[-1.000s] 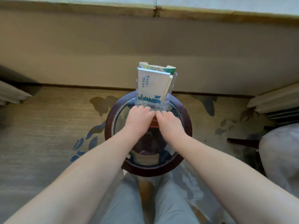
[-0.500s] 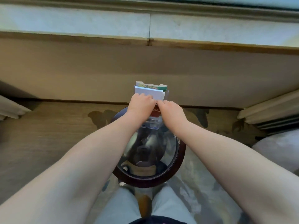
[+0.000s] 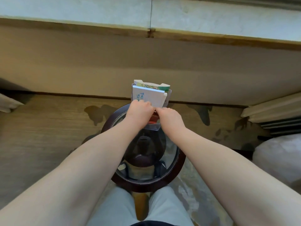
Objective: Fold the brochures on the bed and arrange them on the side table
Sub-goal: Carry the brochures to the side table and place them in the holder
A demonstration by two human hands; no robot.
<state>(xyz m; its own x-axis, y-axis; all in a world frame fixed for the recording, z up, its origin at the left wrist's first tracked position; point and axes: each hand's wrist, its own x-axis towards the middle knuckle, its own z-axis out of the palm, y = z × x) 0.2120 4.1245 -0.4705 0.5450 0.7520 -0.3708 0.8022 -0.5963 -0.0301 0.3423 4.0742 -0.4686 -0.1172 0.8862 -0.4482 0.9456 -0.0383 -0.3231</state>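
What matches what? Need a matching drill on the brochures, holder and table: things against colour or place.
Things:
1 white brochure
2 green brochure
3 holder
4 table rim

Colour or place:
a dark wood
b clear plastic
c front of the stack, blue print
d back of the stack

Pairs: 1-c, 2-d, 3-b, 4-a

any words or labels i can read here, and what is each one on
Two upright columns of blue characters on the white folded brochure, which stands in the clear plastic holder: too blurred to read, and the left hand covers their lower part.
Print on the green and yellow brochure behind it: too small and blurred to read.
No other text shows.
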